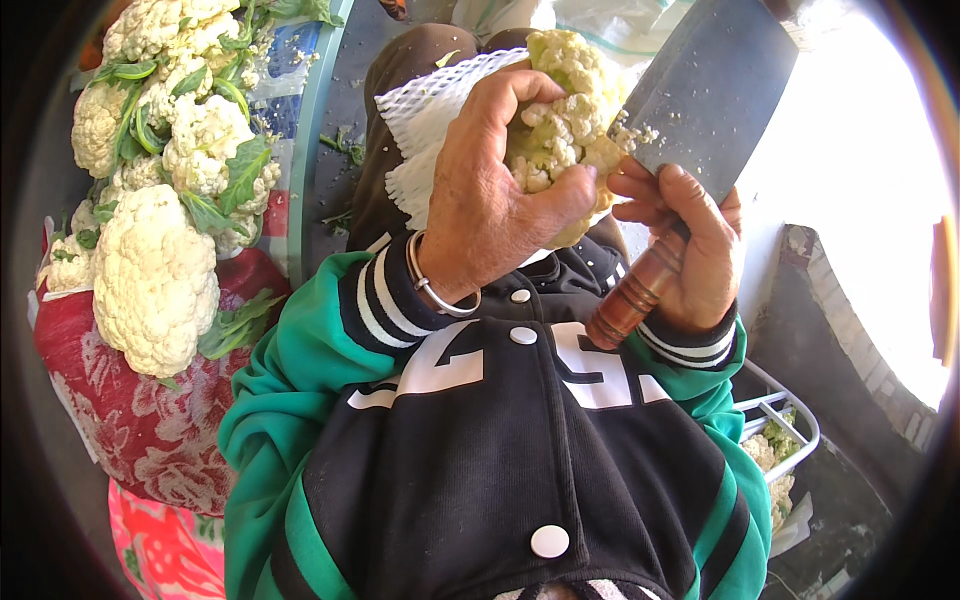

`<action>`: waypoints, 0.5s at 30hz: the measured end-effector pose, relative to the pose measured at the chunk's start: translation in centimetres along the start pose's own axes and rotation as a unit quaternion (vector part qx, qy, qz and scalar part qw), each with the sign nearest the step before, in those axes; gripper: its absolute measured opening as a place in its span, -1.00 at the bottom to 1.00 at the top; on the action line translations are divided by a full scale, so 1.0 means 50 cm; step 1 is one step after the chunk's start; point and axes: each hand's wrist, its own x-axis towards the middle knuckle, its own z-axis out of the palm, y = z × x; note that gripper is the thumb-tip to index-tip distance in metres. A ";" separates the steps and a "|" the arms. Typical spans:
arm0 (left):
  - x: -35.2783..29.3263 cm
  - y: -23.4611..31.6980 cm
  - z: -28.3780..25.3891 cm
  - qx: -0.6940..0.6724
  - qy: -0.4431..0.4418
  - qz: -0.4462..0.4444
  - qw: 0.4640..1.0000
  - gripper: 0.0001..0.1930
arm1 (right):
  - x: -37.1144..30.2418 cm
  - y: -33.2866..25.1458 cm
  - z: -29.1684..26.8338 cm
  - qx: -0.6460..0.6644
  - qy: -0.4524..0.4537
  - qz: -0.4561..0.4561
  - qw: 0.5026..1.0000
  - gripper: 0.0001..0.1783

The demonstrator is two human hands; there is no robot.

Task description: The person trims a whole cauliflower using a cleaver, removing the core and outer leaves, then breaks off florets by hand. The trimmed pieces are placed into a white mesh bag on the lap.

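My left hand grips a cauliflower, thumb on the near side and fingers over the top. A bracelet circles that wrist. In my right hand is a cleaver with a broad grey blade and a turned brown wooden handle. The blade points up and away, its lower left edge beside the cauliflower. Small white crumbs cling to the blade near my right fingertips. Whether the edge is cutting in, I cannot tell. White foam netting lies over my lap beneath the cauliflower.
Several cauliflowers with green leaves are heaped at the left on a red patterned cloth and a table with a pale green rim. A white metal rack with cauliflower pieces stands at the lower right. Leaf scraps lie on the floor.
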 end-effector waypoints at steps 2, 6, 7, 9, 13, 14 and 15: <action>0.000 -0.002 0.001 -0.035 -0.019 -0.018 0.999 -0.37 | 0.008 -0.014 -0.008 -0.021 -0.022 0.013 0.999 -0.74; -0.007 -0.002 0.012 -0.073 0.008 -0.042 0.996 -0.30 | 0.024 -0.040 -0.022 -0.033 -0.069 0.053 0.996 -0.75; -0.011 -0.003 0.011 -0.110 -0.006 -0.051 0.993 -0.26 | 0.027 -0.044 -0.024 -0.038 -0.077 0.053 0.995 -0.76; -0.015 -0.007 0.007 -0.160 -0.037 -0.054 0.985 -0.18 | 0.033 -0.050 -0.029 -0.072 -0.067 0.051 0.994 -0.74; -0.014 -0.020 -0.012 -0.017 -0.086 0.071 0.994 -0.01 | 0.051 -0.048 -0.040 -0.089 -0.086 0.027 0.992 -0.71; -0.015 -0.020 -0.018 0.035 -0.096 0.092 0.990 -0.02 | 0.054 -0.042 -0.043 -0.082 -0.097 0.010 0.992 -0.71; -0.014 -0.019 -0.028 0.100 -0.113 0.113 0.982 -0.04 | 0.062 -0.040 -0.047 -0.061 -0.109 0.031 0.992 -0.68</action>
